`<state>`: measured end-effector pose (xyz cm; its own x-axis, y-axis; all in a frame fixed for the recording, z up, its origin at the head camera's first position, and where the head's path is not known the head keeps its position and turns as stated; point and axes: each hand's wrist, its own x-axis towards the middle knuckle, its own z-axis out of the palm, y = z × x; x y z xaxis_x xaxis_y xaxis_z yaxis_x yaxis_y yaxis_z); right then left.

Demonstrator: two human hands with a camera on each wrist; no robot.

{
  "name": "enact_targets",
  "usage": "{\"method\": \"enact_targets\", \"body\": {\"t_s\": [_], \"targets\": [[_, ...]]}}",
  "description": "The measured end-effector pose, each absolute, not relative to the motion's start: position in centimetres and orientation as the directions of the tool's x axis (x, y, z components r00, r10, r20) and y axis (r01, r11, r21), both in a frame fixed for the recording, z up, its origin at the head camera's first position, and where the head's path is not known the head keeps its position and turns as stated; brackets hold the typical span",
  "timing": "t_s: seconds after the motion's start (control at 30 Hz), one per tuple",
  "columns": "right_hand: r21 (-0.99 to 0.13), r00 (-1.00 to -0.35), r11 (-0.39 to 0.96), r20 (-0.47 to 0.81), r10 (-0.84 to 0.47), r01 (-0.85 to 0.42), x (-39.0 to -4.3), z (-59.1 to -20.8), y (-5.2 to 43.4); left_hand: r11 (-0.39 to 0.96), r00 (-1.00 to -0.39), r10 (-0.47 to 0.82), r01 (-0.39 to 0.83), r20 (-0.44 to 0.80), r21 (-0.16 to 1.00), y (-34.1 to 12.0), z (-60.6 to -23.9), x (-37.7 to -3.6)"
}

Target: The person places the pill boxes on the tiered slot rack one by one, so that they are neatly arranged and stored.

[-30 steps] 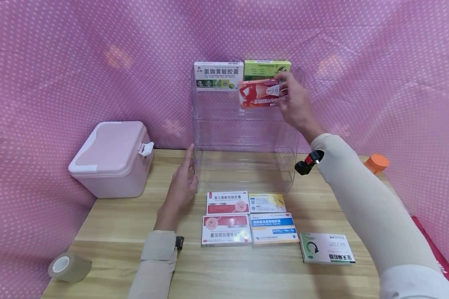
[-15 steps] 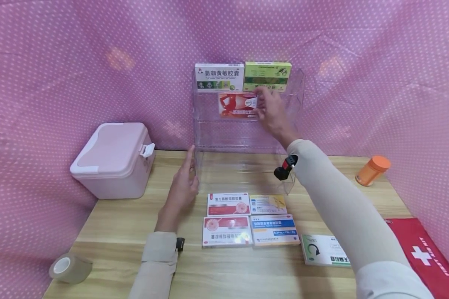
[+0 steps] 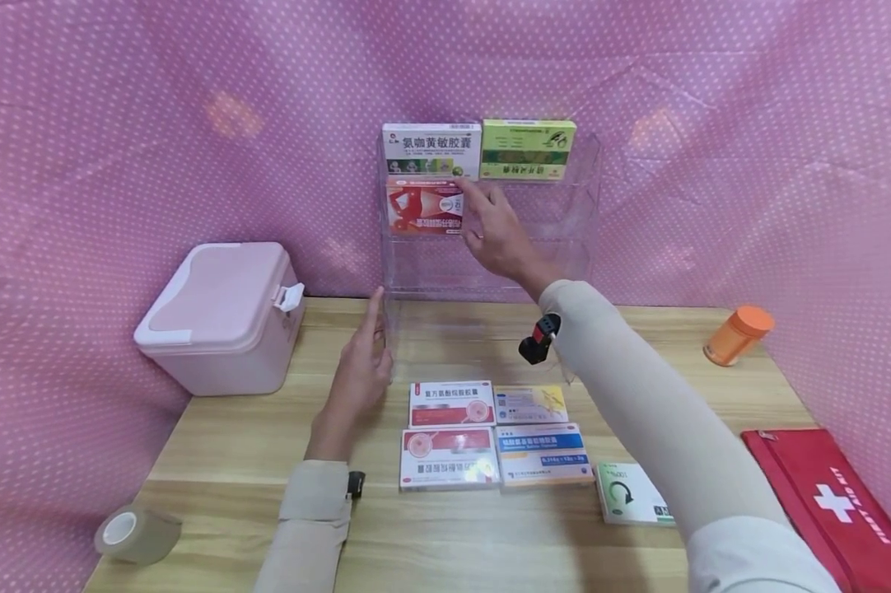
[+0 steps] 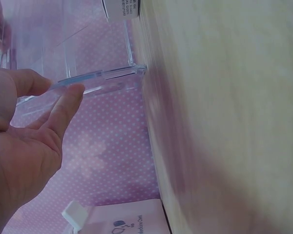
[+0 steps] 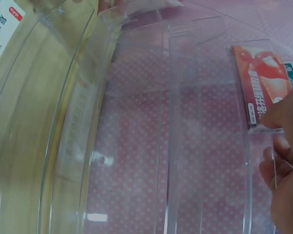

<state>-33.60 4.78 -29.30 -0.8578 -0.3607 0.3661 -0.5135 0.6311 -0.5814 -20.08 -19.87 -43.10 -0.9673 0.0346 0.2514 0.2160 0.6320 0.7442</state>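
Both hands touch: red box (image 3: 424, 207), rack's left edge (image 3: 384, 321).

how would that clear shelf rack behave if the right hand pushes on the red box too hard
The clear shelf rack stands tall on a narrow base and holds boxes only in its upper tiers, so a hard push could probably tip or slide it. The left hand rests at its lower corner, likely steadying it. The red box looks light, so it should slide easily under the right hand.

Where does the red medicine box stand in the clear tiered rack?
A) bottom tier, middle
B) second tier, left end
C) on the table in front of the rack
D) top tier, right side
B: the red medicine box stands on the second tier of the clear rack, under the white box, with the right hand beside it.
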Motion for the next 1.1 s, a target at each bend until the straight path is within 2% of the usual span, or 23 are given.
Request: {"method": "enact_targets", "body": {"t_s": [0.2,0.3,0.53,0.97,1.1], "targets": [[-0.531,-0.869,0.688,0.292,-0.399,-0.494,-33.1,-29.1,5.8,0.631,-0.967,0.034,0.217,0.253,0.745,-19.9,-43.3,-20.3],[-0.512,-0.856,0.686,0.316,-0.408,-0.516,-32.6,-29.2,6.5,0.629,-0.968,0.038,0.217,0.249,0.746,-19.9,-43.2,-20.3],[-0.549,-0.841,0.637,0.363,-0.400,-0.540,-29.7,-29.3,9.3,0.627,-0.970,0.041,0.212,0.240,0.750,-19.9,-42.9,-20.3],[-0.508,-0.804,0.625,0.420,-0.421,-0.593,-21.4,-31.4,20.0,0.613,-0.973,0.039,0.205,0.229,0.763,-19.8,-42.8,-20.3],[-0.492,-0.825,0.664,0.383,-0.416,-0.563,-19.2,-33.5,23.7,0.607,-0.970,0.043,0.216,0.239,0.765,-19.9,-42.9,-20.2]]}}
